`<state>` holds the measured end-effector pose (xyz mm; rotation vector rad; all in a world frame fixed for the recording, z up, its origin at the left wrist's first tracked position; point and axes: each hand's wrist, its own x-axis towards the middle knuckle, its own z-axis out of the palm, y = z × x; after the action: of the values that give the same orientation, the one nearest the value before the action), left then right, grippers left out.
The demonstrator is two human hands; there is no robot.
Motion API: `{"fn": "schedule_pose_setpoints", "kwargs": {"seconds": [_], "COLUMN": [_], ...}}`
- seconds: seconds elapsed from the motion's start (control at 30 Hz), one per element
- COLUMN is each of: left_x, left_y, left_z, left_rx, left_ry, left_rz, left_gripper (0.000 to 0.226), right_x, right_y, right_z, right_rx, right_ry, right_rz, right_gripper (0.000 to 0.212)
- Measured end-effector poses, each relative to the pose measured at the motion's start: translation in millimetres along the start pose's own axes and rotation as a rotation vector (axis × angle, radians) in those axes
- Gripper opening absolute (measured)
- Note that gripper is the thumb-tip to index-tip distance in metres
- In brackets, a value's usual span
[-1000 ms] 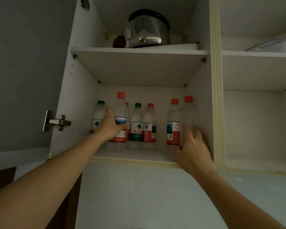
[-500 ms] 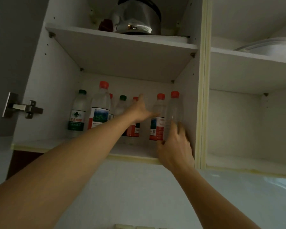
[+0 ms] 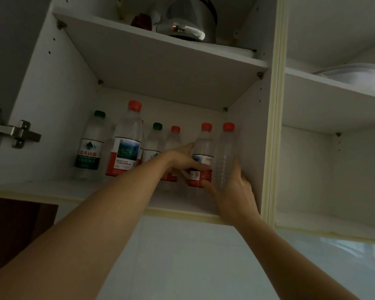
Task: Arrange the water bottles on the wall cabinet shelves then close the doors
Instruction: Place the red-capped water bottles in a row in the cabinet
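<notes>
- The wall cabinet [image 3: 273, 126] is white inside and has pale yellow edges. It is open, and a metal hinge [image 3: 17, 133] sticks out on its left side.
- The low shelf [image 3: 52, 187] on the left side holds the water bottles, all standing up in a row near the back.
- From the left there is a green cap bottle [image 3: 89, 146], then a tall red cap bottle [image 3: 126, 144], then a small green cap bottle [image 3: 153, 141] and a small red cap bottle [image 3: 173, 139] farther back.
- Next is a red label bottle [image 3: 201, 152], and last a clear bottle [image 3: 226, 156] with no label, just beside the cabinet's middle wall.
- The left hand [image 3: 180, 159] reaches in and wraps the red label bottle, thumb across its front.
- The right hand [image 3: 232, 191] grips the clear bottle low down, with fingers curled round it.
- The two held bottles are touching or almost touching; which one is hard to tell.
- The top shelf [image 3: 160, 50] has a shiny metal pot [image 3: 191, 22] with a dark red thing [image 3: 142, 21] beside it.
- The right side of the cabinet has a top shelf with a white dish [image 3: 359, 74] on it.
- Under the cabinet the wall [image 3: 193, 256] is pale and smooth. A dark brown patch [image 3: 15, 226] shows at the far left.
- The room is dim.
</notes>
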<state>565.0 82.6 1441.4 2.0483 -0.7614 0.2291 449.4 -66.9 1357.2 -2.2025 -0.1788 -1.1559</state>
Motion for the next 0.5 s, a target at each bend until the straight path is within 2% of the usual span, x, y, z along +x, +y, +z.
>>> {"fn": "schedule_pose_setpoints", "kwargs": {"seconds": [0.07,0.13,0.2,0.27,0.4,0.5], "left_x": [-1.7,-0.6,1.3,3.8,6.2,8.6], "left_y": [-4.9,-12.1,-21.6,-28.0,-35.2,-35.8], "left_z": [-5.9,-6.6,-5.6,-6.2,-9.9,-11.2], "left_rx": [0.014,0.047,0.136,0.230,0.427,0.532], "left_ry": [0.013,0.056,0.146,0.233,0.367,0.382], "left_rz": [0.014,0.046,0.078,0.101,0.154,0.216], "left_gripper": [0.064,0.061,0.074,0.090,0.115,0.124], "right_x": [4.2,7.3,11.0,16.1,28.3,44.1], "right_y": [0.9,-1.1,-4.3,-6.2,-8.8,-11.2], "right_z": [-0.2,-1.3,0.7,2.5,1.8,-2.0], "right_rx": [0.041,0.065,0.059,-0.087,-0.344,-0.418], "right_ry": [-0.046,-0.127,-0.259,-0.348,-0.337,-0.347], "right_rz": [0.044,0.087,0.133,0.139,0.096,0.048], "right_gripper": [0.088,0.084,0.089,0.091,0.107,0.119]}}
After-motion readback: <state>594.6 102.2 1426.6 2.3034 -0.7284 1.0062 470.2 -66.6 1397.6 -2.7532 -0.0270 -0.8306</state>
